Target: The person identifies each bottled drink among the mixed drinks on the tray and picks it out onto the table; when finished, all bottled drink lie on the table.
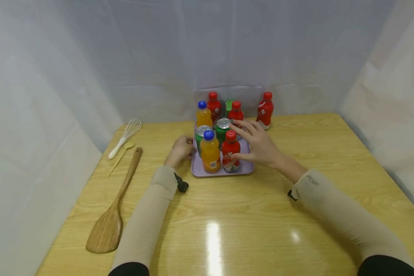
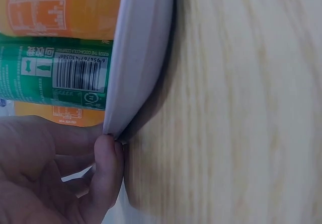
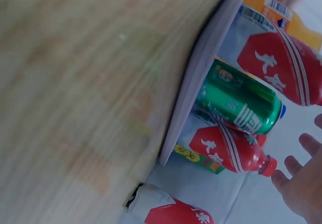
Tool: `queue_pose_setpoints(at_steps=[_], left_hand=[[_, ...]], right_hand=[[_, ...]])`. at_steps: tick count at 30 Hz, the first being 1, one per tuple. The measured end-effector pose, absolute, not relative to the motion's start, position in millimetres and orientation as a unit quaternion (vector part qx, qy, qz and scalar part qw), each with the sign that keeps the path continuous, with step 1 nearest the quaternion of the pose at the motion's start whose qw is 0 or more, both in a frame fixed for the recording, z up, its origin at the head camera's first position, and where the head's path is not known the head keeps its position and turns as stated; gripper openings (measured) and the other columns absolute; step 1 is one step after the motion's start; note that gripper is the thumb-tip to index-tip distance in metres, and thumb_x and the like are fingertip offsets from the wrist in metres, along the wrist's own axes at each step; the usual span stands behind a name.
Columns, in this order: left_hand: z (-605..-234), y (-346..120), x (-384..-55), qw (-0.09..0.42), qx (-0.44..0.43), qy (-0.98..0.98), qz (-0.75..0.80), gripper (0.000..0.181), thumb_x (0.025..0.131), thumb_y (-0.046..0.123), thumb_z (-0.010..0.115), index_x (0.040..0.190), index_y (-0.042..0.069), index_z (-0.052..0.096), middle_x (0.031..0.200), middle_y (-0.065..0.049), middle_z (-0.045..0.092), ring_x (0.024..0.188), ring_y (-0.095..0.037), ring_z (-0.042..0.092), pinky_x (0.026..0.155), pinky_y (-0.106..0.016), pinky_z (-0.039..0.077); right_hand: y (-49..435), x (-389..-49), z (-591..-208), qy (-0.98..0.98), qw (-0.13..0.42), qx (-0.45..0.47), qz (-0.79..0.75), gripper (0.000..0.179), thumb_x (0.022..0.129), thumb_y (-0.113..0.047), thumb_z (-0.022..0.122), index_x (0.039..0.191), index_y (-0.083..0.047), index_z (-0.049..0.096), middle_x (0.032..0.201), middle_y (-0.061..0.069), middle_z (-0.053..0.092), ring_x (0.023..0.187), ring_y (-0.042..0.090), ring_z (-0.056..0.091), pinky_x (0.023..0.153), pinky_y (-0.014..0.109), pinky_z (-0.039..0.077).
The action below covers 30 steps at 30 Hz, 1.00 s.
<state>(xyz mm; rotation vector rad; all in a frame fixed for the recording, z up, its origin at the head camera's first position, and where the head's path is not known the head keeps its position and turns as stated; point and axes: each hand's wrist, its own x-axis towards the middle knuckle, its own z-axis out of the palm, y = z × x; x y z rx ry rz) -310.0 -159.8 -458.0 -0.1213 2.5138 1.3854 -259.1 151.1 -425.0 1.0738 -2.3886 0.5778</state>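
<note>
My left hand (image 1: pixel 180 150) pinches the left rim of a lilac tray (image 1: pixel 247 163); in the left wrist view its thumb and fingers (image 2: pixel 105 161) close on the tray edge. My right hand (image 1: pixel 262 147) is beside the drinks at the tray's right, fingers spread. It is nearest a front red-capped bottle (image 1: pixel 230 153) and overlaps the tray there; in the right wrist view its fingers stand apart near the bottle caps. Also on the tray are blue-capped orange drink bottles (image 1: pixel 210 155), green cans (image 3: pixel 239 98), more red bottles (image 3: pixel 221 146) and a green carton (image 1: pixel 229 107), partly hidden.
One red bottle (image 1: pixel 265 111) stands off the tray at the back right, close to the white sheet wall (image 1: pixel 296 57). Along the table's left side lie a whisk (image 1: pixel 125 138), a small yellow spoon (image 1: pixel 122 156) and a wooden spatula (image 1: pixel 112 218).
</note>
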Motion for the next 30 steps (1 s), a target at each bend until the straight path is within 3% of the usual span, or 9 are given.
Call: queue_pose_setpoints(at_steps=[9, 16, 23, 30], left_hand=[[-456, -159, -308, 0.126, -0.035, 0.874, 0.468, 0.050, 0.097, -0.002, 0.058, 0.147, -0.003, 0.056, 0.128, -0.025, 0.066, 0.097, -0.023, 0.068, 0.072, -0.026, 0.066], [-457, -159, -308, 0.125, -0.036, 0.874, 0.469, 0.050, 0.096, -0.003, 0.059, 0.146, -0.004, 0.056, 0.126, -0.023, 0.065, 0.097, -0.023, 0.068, 0.072, -0.025, 0.066], [-458, -160, -308, 0.127, -0.034, 0.874, 0.468, 0.049, 0.098, -0.002, 0.058, 0.147, -0.003, 0.055, 0.131, -0.026, 0.065, 0.099, -0.025, 0.068, 0.073, -0.026, 0.066], [-456, -160, -308, 0.139, -0.038, 0.867, 0.476, 0.051, 0.100, 0.000, 0.057, 0.151, -0.001, 0.053, 0.137, -0.026, 0.065, 0.109, -0.031, 0.069, 0.079, -0.032, 0.068]], right_hand=[[147, -252, -433, -0.874, 0.192, 0.373, 0.245, 0.077, 0.082, -0.039, 0.090, 0.143, -0.001, 0.063, 0.157, 0.018, 0.051, 0.142, 0.039, 0.045, 0.119, 0.060, 0.046], [145, -247, -433, -0.877, 0.170, 0.351, 0.281, 0.076, 0.081, -0.036, 0.091, 0.143, -0.002, 0.063, 0.150, 0.018, 0.061, 0.144, 0.040, 0.048, 0.123, 0.059, 0.044], [142, -244, -430, -0.872, 0.137, 0.331, 0.333, 0.074, 0.080, -0.028, 0.093, 0.142, 0.000, 0.064, 0.140, 0.018, 0.069, 0.129, 0.036, 0.064, 0.112, 0.053, 0.056], [140, -242, -429, -0.854, 0.110, 0.338, 0.379, 0.069, 0.081, -0.019, 0.093, 0.140, 0.001, 0.064, 0.139, 0.018, 0.070, 0.123, 0.035, 0.069, 0.107, 0.053, 0.059]])
